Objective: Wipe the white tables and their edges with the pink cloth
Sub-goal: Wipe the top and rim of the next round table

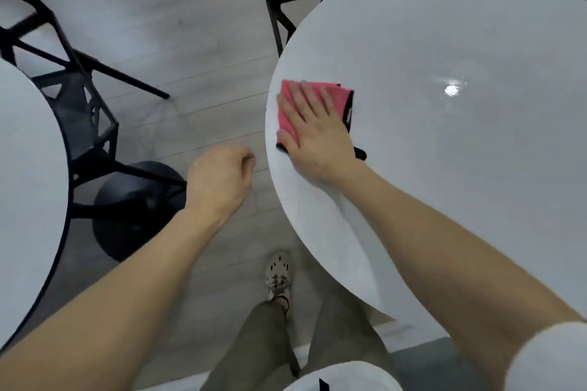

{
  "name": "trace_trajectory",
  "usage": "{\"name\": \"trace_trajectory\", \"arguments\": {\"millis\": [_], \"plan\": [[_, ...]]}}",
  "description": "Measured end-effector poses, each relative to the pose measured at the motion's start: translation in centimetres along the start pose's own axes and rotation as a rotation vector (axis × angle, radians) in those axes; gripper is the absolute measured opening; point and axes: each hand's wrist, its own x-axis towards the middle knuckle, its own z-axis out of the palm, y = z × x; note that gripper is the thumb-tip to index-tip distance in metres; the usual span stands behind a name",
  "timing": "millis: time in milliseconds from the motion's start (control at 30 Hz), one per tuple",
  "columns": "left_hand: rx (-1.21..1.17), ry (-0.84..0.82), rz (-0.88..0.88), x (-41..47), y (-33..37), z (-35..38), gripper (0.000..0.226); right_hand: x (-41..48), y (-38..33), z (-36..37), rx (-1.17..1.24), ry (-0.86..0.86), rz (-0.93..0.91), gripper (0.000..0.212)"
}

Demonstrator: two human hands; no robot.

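1. Nearest: person stands with one shoe (279, 276) on the floor (178, 25), in the gap between two round white tops. Both forearms reach forward.
2. Left hand (219, 181): hangs over the floor, just off the rim of the right surface (444, 184). Fingers loosely curled, holding nothing, touching nothing. Idle.
3. Right hand (314, 130): palm down, fingers straight and spread, pressing flat on the cloth (338, 98). No pinch, no curl round it.
4. Cloth: folded, pink with dark trim, lying on top of the right surface, at its left rim. It sits on the top face and is not wrapped over the edge.
5. Right surface: glossy, one lamp glare past the cloth. No crumbs or streaks that I can make out, so wiped and unwiped areas cannot be told apart.
6. Left surface (28, 184): well apart from the cloth, only partly in view. Condition cannot be told.
7. Farther: black chairs (79, 98) behind both tops.
8. Judgement: work is mid-task, on the top of the right surface near the rim. The edge band there looks not yet addressed. The far half and the left surface may remain.
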Motion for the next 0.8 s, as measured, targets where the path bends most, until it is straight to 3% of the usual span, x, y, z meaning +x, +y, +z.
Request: {"name": "trace_trajectory", "arguments": {"millis": [100,167,233,333,400,433,500,567,600,633,700,767,800], "plan": [[0.007,-0.07,-0.134,-0.4,1.1,-0.5,0.022,-5.5,1.9,-0.8,0.012,-0.113,-0.577,0.064],[-0.025,-0.134,-0.173,-0.7,1.9,-0.7,0.026,-4.8,6.1,-1.9,0.014,-0.2,-0.803,0.063],[-0.089,-0.15,-0.18,-0.7,2.6,-0.6,0.027,-0.1,10.1,-2.5,0.005,-0.211,-0.721,0.064],[-0.229,-0.173,-0.208,-0.1,3.1,0.1,0.032,8.1,11.3,-2.5,0.021,-0.071,-0.23,0.066],[-0.347,-0.169,-0.294,0.0,3.5,0.8,0.036,9.7,7.6,-1.5,0.029,-0.018,-0.06,0.067],[-0.392,-0.156,-0.353,-0.2,3.8,1.1,0.036,8.8,5.6,-1.2,0.024,-0.035,-0.129,0.067],[-0.427,-0.092,-0.444,-0.6,4.5,1.4,0.039,5.8,4.2,-0.5,-0.028,-0.099,-0.535,0.063],[-0.446,-0.043,-0.524,-0.6,5.0,1.4,0.041,5.5,6.8,-1.3,-0.044,-0.173,-0.918,0.062],[-0.454,-0.048,-0.563,-0.3,5.1,1.3,0.042,7.0,8.6,-1.8,-0.039,-0.18,-0.982,0.062],[-0.465,-0.069,-0.59,0.1,5.1,1.3,0.043,8.9,10.5,-2.1,-0.037,-0.178,-0.928,0.063],[-0.475,-0.119,-0.62,0.7,4.9,1.2,0.043,12.4,13.3,-2.4,-0.001,-0.121,-0.548,0.066],[-0.47,-0.135,-0.633,1.1,4.7,1.0,0.042,13.5,12.1,-1.9,0.042,-0.028,-0.176,0.066],[-0.468,-0.141,-0.639,1.1,4.6,0.9,0.042,12.8,9.8,-1.5,0.052,0.026,-0.087,0.066]]}}
